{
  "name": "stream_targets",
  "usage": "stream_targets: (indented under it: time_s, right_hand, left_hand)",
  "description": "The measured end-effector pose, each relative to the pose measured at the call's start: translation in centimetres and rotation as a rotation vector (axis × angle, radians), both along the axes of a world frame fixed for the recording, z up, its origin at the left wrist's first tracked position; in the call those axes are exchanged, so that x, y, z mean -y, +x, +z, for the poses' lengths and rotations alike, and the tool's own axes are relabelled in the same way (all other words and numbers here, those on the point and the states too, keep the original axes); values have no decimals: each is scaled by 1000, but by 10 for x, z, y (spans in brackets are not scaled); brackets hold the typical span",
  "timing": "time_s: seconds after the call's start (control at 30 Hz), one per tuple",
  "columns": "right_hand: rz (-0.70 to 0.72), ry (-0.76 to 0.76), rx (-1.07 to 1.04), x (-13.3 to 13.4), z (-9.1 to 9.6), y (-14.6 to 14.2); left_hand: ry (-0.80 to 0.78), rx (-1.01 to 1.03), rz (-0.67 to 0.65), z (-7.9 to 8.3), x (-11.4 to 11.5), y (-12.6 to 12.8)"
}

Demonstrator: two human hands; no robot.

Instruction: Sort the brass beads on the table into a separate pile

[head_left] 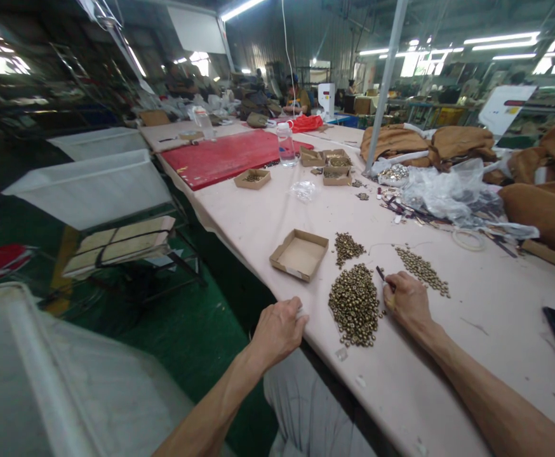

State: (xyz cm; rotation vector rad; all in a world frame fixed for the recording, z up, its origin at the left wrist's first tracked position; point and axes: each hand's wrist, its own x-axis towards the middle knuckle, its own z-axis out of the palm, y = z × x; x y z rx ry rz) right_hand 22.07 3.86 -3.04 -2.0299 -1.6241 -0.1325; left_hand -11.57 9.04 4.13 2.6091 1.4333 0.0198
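On the surface [268, 216], the big heap [355, 304] lies between my left hand [280, 327] and right hand [408, 301] — smaller heap [347, 246] behind it, box [299, 254] to that heap's left.

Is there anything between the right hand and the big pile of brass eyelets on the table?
Nothing visible stands between them. The right hand rests on the table directly beside the big pile of brass eyelets, at its right edge, and holds a thin dark tool.

White fluorescent ceiling tubes [501, 39] light a hall with a grey corrugated metal wall [268, 35] and smooth green floor [196, 333]. A long pale-pink worktable [258, 222] crosses it.
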Motion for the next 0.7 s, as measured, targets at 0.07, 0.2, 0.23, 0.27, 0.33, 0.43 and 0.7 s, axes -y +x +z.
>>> stream_targets:
  time_s: [0.07,0.2,0.23,0.27,0.33,0.43,0.7]
  right_hand:
    - [-13,2,8,0,0,0]
    - [-26,0,27,-1,-1,-2]
    - [-28,4,27,-2,-1,-2]
    - [-26,9,25,-2,-2,-2]
    - [-19,20,18,-3,-2,0]
    - [-34,23,32,-4,-3,12]
    - [-35,113,-26,2,3,39]
  left_hand:
    - [-13,-4,16,1,0,1]
    - [-40,2,23,1,-1,2]
    - [-40,5,19,1,-1,2]
    - [-37,8,15,0,-2,2]
    - [-29,9,12,-1,-2,1]
    - [-19,2,10,-2,-2,1]
    - [-11,23,-9,-3,-1,-2]
